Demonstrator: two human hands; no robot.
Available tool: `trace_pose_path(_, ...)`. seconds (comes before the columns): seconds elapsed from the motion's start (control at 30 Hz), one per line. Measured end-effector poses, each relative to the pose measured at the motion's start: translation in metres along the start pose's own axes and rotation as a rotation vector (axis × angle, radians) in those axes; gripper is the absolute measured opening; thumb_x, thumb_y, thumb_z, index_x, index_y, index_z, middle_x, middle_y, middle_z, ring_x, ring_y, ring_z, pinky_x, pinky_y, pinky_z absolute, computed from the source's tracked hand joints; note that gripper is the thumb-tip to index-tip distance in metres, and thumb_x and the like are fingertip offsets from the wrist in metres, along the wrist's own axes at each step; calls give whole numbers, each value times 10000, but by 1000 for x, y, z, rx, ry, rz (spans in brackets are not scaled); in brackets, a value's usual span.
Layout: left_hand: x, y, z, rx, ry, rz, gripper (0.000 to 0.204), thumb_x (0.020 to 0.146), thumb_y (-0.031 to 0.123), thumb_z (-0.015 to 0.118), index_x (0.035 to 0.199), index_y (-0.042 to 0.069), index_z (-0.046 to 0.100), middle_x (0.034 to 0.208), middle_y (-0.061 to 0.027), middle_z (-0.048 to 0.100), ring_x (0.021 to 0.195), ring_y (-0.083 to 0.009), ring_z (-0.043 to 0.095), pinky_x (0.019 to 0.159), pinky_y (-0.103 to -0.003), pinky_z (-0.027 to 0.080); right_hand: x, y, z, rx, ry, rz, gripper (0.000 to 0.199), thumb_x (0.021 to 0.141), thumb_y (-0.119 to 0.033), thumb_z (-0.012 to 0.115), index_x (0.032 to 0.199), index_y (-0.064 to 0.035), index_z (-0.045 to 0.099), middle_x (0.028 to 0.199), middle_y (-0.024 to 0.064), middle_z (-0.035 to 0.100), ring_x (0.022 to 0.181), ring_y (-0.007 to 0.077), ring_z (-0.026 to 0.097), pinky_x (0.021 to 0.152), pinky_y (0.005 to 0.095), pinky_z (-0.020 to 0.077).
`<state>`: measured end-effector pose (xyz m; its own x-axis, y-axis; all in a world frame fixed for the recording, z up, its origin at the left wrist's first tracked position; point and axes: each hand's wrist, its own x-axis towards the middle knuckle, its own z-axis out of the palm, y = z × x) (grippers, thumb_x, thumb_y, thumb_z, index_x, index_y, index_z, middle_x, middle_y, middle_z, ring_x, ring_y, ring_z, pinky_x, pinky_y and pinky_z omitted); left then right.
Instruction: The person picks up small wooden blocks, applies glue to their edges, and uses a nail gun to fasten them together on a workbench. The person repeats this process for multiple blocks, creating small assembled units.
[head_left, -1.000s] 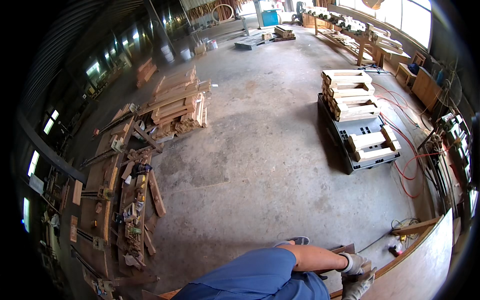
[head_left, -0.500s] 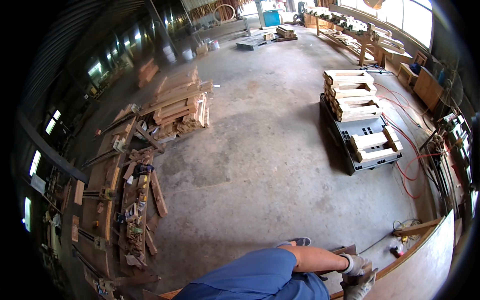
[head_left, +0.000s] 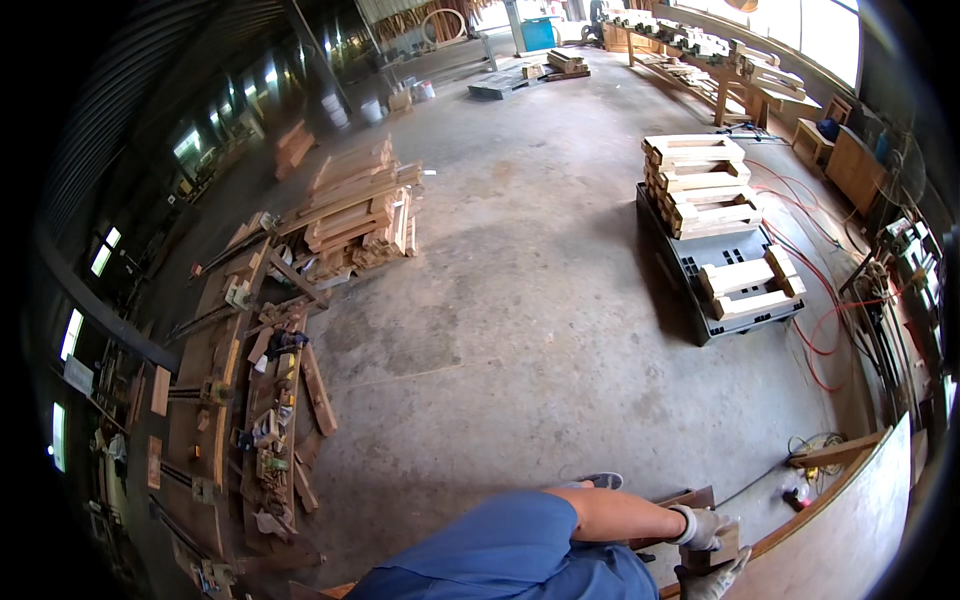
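At the lower right my left hand, in a pale work glove, grips a small wooden block. My right hand, gloved too, lies just below the block near the picture's bottom edge, fingers stretched out toward the upper right. Whether it touches the block I cannot make out. Both hands are beside the wood-edged rim of a large pale panel. Under my left forearm, partly hidden, is a dark brown board.
Wooden frames are stacked on a black plastic pallet, with red hoses beside it. Lumber piles and a cluttered workbench stand at the left. A long bench runs along the far right.
My right hand has moved slightly down and away from my left hand, and more of the wooden block shows between them. The view has shifted a little.
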<state>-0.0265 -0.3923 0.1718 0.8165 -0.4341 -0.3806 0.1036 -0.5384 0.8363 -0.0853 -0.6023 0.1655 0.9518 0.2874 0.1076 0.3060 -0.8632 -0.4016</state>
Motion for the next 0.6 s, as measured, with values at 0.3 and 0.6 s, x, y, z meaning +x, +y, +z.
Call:
trace_pose_path(0.3, 7, -29, 5, -91, 99, -4, 654, 987, 433, 647, 1526, 92, 502, 1365, -263, 661, 1264, -429, 637, 1068, -490, 497, 27, 7, 23, 83, 1, 30, 1065, 665, -276, 925, 1508, -3, 336, 1386, 186, 505, 1252, 348, 565, 1080, 464, 484)
trace_pose_path(0.6, 7, -123, 23, -596, 183, -172, 678, 1074, 657, 404, 1394, 107, 639, 1151, -181, 743, 868, -342, 723, 836, -446, 562, 101, -30, -4, 111, -40, 148, 1230, 484, -242, 967, 1508, 50, 351, 1346, 234, 473, 1284, 406, 505, 1122, 463, 457)
